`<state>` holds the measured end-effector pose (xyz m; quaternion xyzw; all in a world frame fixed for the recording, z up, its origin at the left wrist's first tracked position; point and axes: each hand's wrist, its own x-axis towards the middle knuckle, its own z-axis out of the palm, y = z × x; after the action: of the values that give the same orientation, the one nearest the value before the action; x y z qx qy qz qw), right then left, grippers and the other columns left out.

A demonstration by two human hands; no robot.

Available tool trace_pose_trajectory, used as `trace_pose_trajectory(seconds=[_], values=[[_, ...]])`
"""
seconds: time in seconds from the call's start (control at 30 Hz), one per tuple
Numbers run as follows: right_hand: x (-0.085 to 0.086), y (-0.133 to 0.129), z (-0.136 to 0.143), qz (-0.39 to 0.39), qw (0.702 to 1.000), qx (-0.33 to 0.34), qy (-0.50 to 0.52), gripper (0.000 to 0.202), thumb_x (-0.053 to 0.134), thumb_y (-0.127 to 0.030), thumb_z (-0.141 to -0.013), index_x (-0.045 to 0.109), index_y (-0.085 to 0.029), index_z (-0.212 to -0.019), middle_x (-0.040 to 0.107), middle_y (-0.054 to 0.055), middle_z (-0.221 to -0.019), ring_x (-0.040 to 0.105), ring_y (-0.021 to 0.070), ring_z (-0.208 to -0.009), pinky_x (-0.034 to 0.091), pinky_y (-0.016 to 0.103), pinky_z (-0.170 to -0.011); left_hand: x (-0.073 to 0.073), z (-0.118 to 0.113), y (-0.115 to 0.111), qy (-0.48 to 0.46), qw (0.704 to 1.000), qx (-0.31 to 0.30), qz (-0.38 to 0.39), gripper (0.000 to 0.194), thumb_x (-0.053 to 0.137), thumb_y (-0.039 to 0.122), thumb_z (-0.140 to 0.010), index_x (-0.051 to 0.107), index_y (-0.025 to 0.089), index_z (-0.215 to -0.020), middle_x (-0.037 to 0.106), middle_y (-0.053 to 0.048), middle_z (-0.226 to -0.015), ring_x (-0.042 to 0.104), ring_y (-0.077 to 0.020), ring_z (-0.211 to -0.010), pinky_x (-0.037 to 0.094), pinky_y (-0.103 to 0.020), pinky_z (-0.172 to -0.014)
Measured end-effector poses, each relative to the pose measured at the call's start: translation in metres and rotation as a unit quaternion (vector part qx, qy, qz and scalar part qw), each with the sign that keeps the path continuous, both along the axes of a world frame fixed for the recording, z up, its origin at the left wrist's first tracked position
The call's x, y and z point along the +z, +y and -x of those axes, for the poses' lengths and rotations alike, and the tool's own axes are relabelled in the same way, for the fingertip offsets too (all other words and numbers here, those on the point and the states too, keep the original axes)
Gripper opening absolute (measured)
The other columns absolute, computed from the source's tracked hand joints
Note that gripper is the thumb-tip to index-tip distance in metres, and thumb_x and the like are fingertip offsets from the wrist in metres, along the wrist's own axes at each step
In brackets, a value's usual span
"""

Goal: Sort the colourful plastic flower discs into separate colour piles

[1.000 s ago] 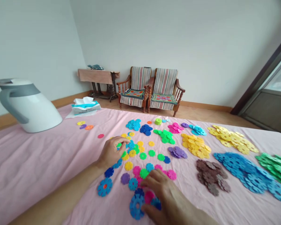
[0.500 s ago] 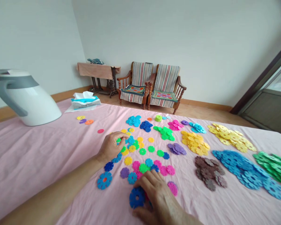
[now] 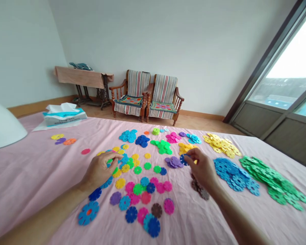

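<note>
My right hand [image 3: 200, 166] pinches a dark blue notched disc [image 3: 184, 160] above the table, beside the purple pile [image 3: 173, 162] and in front of the orange-yellow pile [image 3: 186, 148]. Part of the brown pile [image 3: 200, 190] is hidden beneath that hand. My left hand [image 3: 102, 168] is over the left edge of the mixed yellow, green and blue discs, its thumb and fingers drawn together; what they hold, if anything, is hidden. Loose pink, blue, purple and green discs lie nearer, among them a brown disc [image 3: 156, 210] and a dark blue disc [image 3: 153, 227].
At the right are blue [image 3: 234, 175] and green [image 3: 275, 182] piles, with a yellow pile [image 3: 221, 144] behind. A tissue pack [image 3: 63, 115] and part of a white jug [image 3: 3, 126] stand at the left. Two wooden chairs [image 3: 134, 90] are beyond the table.
My right hand has lifted from the near discs and moved right and away, now with a dark blue disc. My left hand stays by the mixed discs. The view has turned right.
</note>
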<state>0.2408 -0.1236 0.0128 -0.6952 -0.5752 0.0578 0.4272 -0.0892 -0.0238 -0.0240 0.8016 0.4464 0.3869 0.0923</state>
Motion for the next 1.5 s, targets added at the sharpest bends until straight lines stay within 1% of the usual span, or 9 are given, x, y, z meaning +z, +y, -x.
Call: trace_pose_trajectory(seconds=[0.13,0.23,0.47,0.77,0.93,1.1,1.23,1.37,1.5], values=[[-0.011,0.007,-0.082,0.030,0.983,-0.176,-0.038,0.023,0.055,-0.040,-0.071,0.062,-0.018,-0.074,0.067,0.004,-0.067,0.060,0.0186,-0.061,0.039,0.027,-0.055,0.000,-0.001,0.000,-0.004,1.000,-0.010,-0.008,0.021,0.051,0.029,-0.080,0.070,0.022,-0.082,0.073,-0.002,-0.087,0.067,-0.0178,-0.083,0.053,-0.027,-0.078],[-0.022,0.003,-0.122,0.084,0.958,-0.263,-0.079,0.026,0.055,-0.041,-0.070,0.065,-0.018,-0.075,0.068,0.005,-0.068,0.061,0.0203,-0.065,0.037,0.027,-0.053,0.002,-0.001,-0.001,0.001,1.000,-0.015,-0.011,0.021,0.050,0.028,-0.079,0.070,0.021,-0.082,0.073,-0.002,-0.085,0.067,-0.0174,-0.082,0.053,-0.027,-0.078],[-0.039,-0.005,-0.150,0.129,0.938,-0.304,-0.109,0.030,0.053,-0.043,-0.070,0.069,-0.018,-0.077,0.069,0.008,-0.073,0.061,0.0243,-0.070,0.036,0.029,-0.054,0.004,-0.001,-0.002,0.006,1.000,-0.010,-0.003,0.021,0.051,0.029,-0.079,0.070,0.021,-0.082,0.073,-0.002,-0.085,0.067,-0.0173,-0.082,0.052,-0.026,-0.078],[-0.047,-0.004,-0.152,0.156,0.919,-0.335,-0.137,0.032,0.051,-0.044,-0.073,0.070,-0.021,-0.084,0.068,0.010,-0.079,0.059,0.0254,-0.075,0.034,0.031,-0.058,0.001,0.003,0.001,0.019,1.000,0.019,-0.014,0.024,0.049,0.032,-0.080,0.070,0.020,-0.085,0.073,-0.003,-0.089,0.068,-0.0186,-0.083,0.052,-0.027,-0.080],[-0.047,-0.002,-0.150,0.142,0.919,-0.339,-0.147,0.029,0.050,-0.042,-0.075,0.069,-0.021,-0.083,0.067,0.010,-0.082,0.058,0.0254,-0.081,0.036,0.032,-0.064,0.010,0.000,-0.004,0.047,0.998,0.013,-0.045,0.025,0.048,0.031,-0.080,0.070,0.020,-0.085,0.073,-0.004,-0.088,0.067,-0.0192,-0.084,0.052,-0.028,-0.080],[-0.046,-0.005,-0.146,0.110,0.923,-0.340,-0.146,0.027,0.052,-0.037,-0.074,0.067,-0.018,-0.086,0.066,0.012,-0.085,0.056,0.0277,-0.084,0.036,0.035,-0.068,0.025,-0.010,-0.016,0.102,0.992,-0.030,-0.069,0.023,0.049,0.027,-0.080,0.071,0.022,-0.083,0.072,-0.003,-0.086,0.066,-0.0199,-0.085,0.051,-0.031,-0.081],[-0.041,-0.004,-0.137,0.059,0.932,-0.333,-0.134,0.026,0.047,-0.032,-0.078,0.064,-0.016,-0.089,0.065,0.013,-0.088,0.055,0.0260,-0.084,0.036,0.035,-0.072,0.034,-0.013,-0.034,0.152,0.984,-0.086,-0.025,0.023,0.049,0.029,-0.083,0.071,0.024,-0.089,0.072,-0.002,-0.090,0.065,-0.0194,-0.089,0.051,-0.031,-0.083],[-0.024,0.004,-0.109,0.003,0.957,-0.264,-0.121,0.020,0.045,-0.028,-0.080,0.061,-0.017,-0.086,0.065,0.008,-0.085,0.056,0.0199,-0.080,0.038,0.029,-0.072,0.034,-0.011,-0.070,0.221,0.959,-0.174,0.040,0.029,0.048,0.031,-0.088,0.062,0.029,-0.113,0.066,-0.002,-0.114,0.057,-0.0195,-0.109,0.046,-0.033,-0.094],[-0.001,0.000,-0.041,-0.067,0.993,-0.047,-0.081,0.016,0.045,-0.025,-0.083,0.059,-0.019,-0.080,0.062,0.003,-0.077,0.055,0.0156,-0.069,0.039,0.025,-0.065,0.030,-0.008,-0.114,0.270,0.937,-0.218,0.045,0.042,0.054,0.036,-0.085,0.050,0.037,-0.127,0.052,-0.002,-0.133,0.047,-0.0249,-0.122,0.043,-0.041,-0.099]])
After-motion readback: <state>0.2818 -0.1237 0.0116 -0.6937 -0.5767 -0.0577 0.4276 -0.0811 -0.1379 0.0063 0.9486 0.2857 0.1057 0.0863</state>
